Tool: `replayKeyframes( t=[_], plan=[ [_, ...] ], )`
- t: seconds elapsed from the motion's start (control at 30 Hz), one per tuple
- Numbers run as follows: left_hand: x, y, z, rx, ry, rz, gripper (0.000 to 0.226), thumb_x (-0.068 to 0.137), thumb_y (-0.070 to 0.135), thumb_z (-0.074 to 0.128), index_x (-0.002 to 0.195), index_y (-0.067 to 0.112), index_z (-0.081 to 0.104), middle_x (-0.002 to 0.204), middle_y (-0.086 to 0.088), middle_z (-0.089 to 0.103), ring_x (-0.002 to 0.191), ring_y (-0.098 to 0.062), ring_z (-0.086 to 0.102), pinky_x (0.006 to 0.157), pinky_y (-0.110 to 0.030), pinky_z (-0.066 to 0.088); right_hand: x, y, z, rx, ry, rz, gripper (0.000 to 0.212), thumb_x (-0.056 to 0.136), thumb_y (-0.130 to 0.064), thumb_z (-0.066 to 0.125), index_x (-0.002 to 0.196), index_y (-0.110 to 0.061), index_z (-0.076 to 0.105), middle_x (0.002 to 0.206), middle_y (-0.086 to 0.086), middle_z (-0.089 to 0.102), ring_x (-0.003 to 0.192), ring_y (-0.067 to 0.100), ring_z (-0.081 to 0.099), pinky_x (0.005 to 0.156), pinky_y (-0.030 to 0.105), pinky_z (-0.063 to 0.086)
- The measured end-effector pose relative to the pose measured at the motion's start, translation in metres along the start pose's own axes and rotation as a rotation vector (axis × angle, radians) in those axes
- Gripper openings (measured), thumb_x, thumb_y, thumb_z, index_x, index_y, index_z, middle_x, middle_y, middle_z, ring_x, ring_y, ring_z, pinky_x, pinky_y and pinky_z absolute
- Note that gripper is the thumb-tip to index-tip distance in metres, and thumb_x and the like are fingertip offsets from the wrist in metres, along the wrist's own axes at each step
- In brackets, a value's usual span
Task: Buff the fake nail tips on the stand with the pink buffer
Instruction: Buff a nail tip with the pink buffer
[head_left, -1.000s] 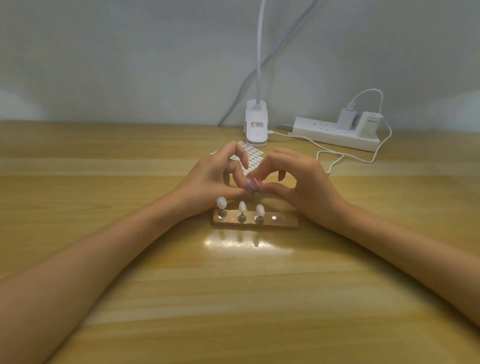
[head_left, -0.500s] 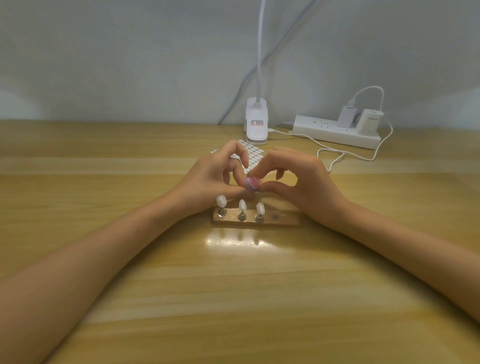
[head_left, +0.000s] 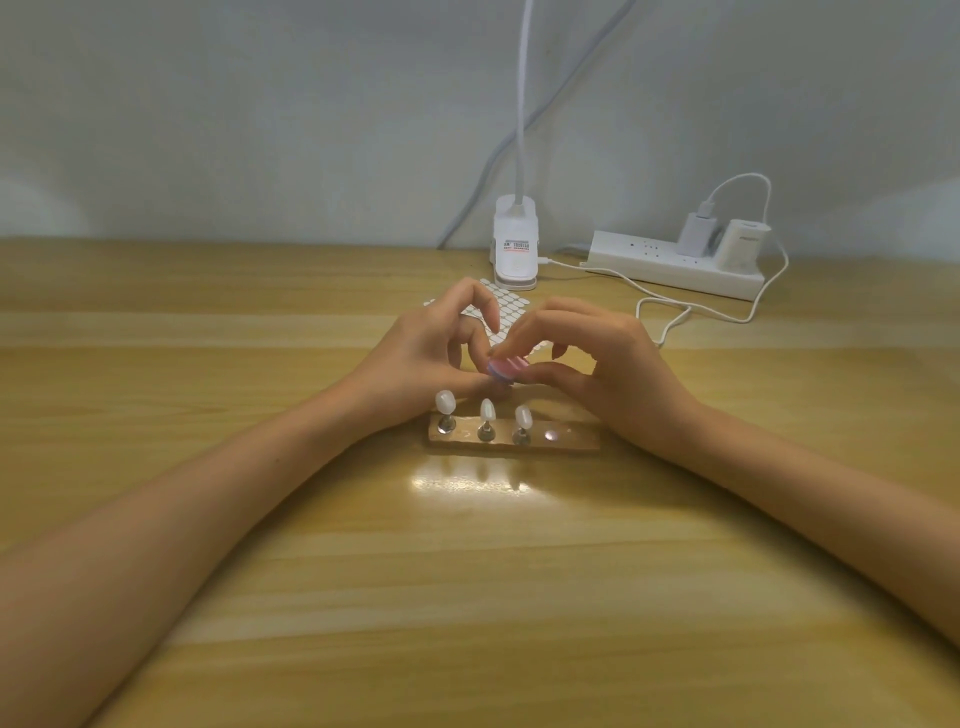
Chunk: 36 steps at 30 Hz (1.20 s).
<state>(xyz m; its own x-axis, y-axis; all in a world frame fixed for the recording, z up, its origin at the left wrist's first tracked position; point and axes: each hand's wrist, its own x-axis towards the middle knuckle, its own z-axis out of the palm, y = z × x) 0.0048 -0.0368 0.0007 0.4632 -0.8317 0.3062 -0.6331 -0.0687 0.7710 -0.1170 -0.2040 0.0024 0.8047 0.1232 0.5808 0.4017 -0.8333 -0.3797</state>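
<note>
A wooden stand (head_left: 571, 441) lies on the table with three white fake nail tips (head_left: 487, 410) upright on metal pegs at its left part; its right part shows bare round spots. Just behind it my right hand (head_left: 613, 374) pinches the small pink buffer (head_left: 506, 370) between thumb and fingers. My left hand (head_left: 421, 358) meets it from the left, its thumb and curled fingers pinching a small nail tip that the buffer and fingers mostly hide. The buffer's end lies against my left fingertips.
A white sheet of adhesive tabs (head_left: 511, 306) lies behind my hands. Further back stand a white clip lamp base (head_left: 514, 249) and a white power strip (head_left: 670, 265) with chargers and a cable (head_left: 675, 312) looping over the table.
Both hands stay behind the stand. The pink buffer has shifted slightly against my left fingertips; nothing was picked up or let go.
</note>
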Motion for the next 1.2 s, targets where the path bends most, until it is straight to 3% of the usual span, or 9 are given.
replayKeyframes(
  t=[0.17, 0.3, 0.47, 0.57, 0.7, 0.87, 1.0, 1.13, 1.2],
  plan=[
    [0.000, 0.001, 0.001, 0.011, -0.012, -0.010, 0.047, 0.075, 0.011, 0.086, 0.103, 0.013, 0.049, 0.066, 0.010, 0.069, 0.050, -0.006, 0.046, 0.053, -0.016, 0.039, 0.000, 0.006, -0.002, -0.053, -0.006, 0.098, 0.008, 0.085, -0.012, 0.076, 0.093, -0.010, 0.076, 0.091, -0.002, 0.068, 0.083, 0.009, 0.062, 0.071, 0.023, 0.046],
    [-0.003, 0.000, -0.002, -0.075, 0.006, -0.057, 0.045, 0.074, 0.008, 0.086, 0.105, 0.012, 0.053, 0.075, 0.005, 0.076, 0.076, -0.008, 0.071, 0.077, -0.017, 0.055, -0.003, 0.005, -0.003, 0.016, 0.086, 0.153, 0.010, 0.089, -0.021, 0.074, 0.096, -0.014, 0.073, 0.096, -0.004, 0.070, 0.090, 0.009, 0.066, 0.073, 0.025, 0.049],
    [-0.004, -0.001, -0.007, -0.171, -0.083, -0.125, 0.041, 0.079, 0.004, 0.082, 0.109, 0.011, 0.056, 0.089, -0.001, 0.079, 0.094, -0.013, 0.075, 0.093, -0.026, 0.055, -0.006, 0.004, -0.009, 0.089, 0.102, 0.230, 0.016, 0.089, -0.029, 0.072, 0.100, -0.017, 0.071, 0.100, -0.008, 0.071, 0.095, 0.010, 0.067, 0.078, 0.030, 0.053],
    [-0.003, -0.002, -0.008, -0.198, -0.126, -0.141, 0.041, 0.082, 0.000, 0.078, 0.116, 0.012, 0.057, 0.095, -0.002, 0.079, 0.100, -0.014, 0.074, 0.094, -0.025, 0.055, -0.005, 0.001, -0.009, 0.129, 0.098, 0.251, 0.021, 0.088, -0.033, 0.071, 0.101, -0.016, 0.072, 0.100, -0.008, 0.072, 0.095, 0.008, 0.068, 0.080, 0.035, 0.054],
    [-0.001, 0.002, -0.006, -0.139, -0.080, -0.124, 0.049, 0.076, 0.003, 0.084, 0.116, 0.017, 0.057, 0.092, 0.003, 0.078, 0.092, -0.009, 0.074, 0.083, -0.014, 0.054, -0.003, -0.001, -0.010, 0.164, 0.104, 0.268, 0.020, 0.087, -0.028, 0.074, 0.100, -0.014, 0.071, 0.098, -0.005, 0.072, 0.090, 0.008, 0.070, 0.077, 0.041, 0.055],
    [-0.001, 0.001, -0.002, -0.112, -0.016, -0.111, 0.047, 0.074, 0.002, 0.085, 0.109, 0.018, 0.057, 0.075, 0.004, 0.075, 0.081, -0.009, 0.073, 0.084, -0.018, 0.055, 0.002, -0.009, -0.001, 0.160, 0.091, 0.170, 0.016, 0.087, -0.023, 0.075, 0.095, -0.010, 0.070, 0.093, -0.006, 0.070, 0.086, 0.009, 0.070, 0.070, 0.039, 0.054],
    [0.000, 0.001, -0.002, -0.087, -0.014, -0.129, 0.047, 0.075, 0.004, 0.085, 0.110, 0.015, 0.056, 0.070, 0.004, 0.072, 0.073, -0.009, 0.070, 0.085, -0.021, 0.054, 0.001, -0.004, 0.000, 0.101, 0.052, 0.177, 0.015, 0.088, -0.020, 0.075, 0.091, -0.006, 0.069, 0.088, -0.004, 0.069, 0.082, 0.002, 0.067, 0.065, 0.032, 0.050],
    [0.001, 0.001, -0.001, -0.077, -0.017, -0.123, 0.044, 0.077, 0.005, 0.084, 0.108, 0.013, 0.055, 0.066, 0.007, 0.068, 0.066, -0.006, 0.065, 0.073, -0.015, 0.052, 0.001, -0.005, 0.002, 0.068, 0.052, 0.083, 0.019, 0.085, -0.025, 0.075, 0.093, -0.008, 0.073, 0.090, -0.002, 0.068, 0.084, 0.002, 0.064, 0.067, 0.021, 0.046],
    [0.001, 0.000, -0.001, -0.082, -0.015, -0.122, 0.044, 0.076, 0.003, 0.084, 0.107, 0.011, 0.054, 0.066, 0.007, 0.068, 0.066, -0.006, 0.065, 0.078, -0.019, 0.054, 0.001, -0.003, 0.001, 0.101, 0.047, 0.148, 0.017, 0.085, -0.023, 0.075, 0.091, -0.008, 0.073, 0.089, -0.001, 0.067, 0.083, 0.005, 0.065, 0.067, 0.019, 0.043]
  ],
)
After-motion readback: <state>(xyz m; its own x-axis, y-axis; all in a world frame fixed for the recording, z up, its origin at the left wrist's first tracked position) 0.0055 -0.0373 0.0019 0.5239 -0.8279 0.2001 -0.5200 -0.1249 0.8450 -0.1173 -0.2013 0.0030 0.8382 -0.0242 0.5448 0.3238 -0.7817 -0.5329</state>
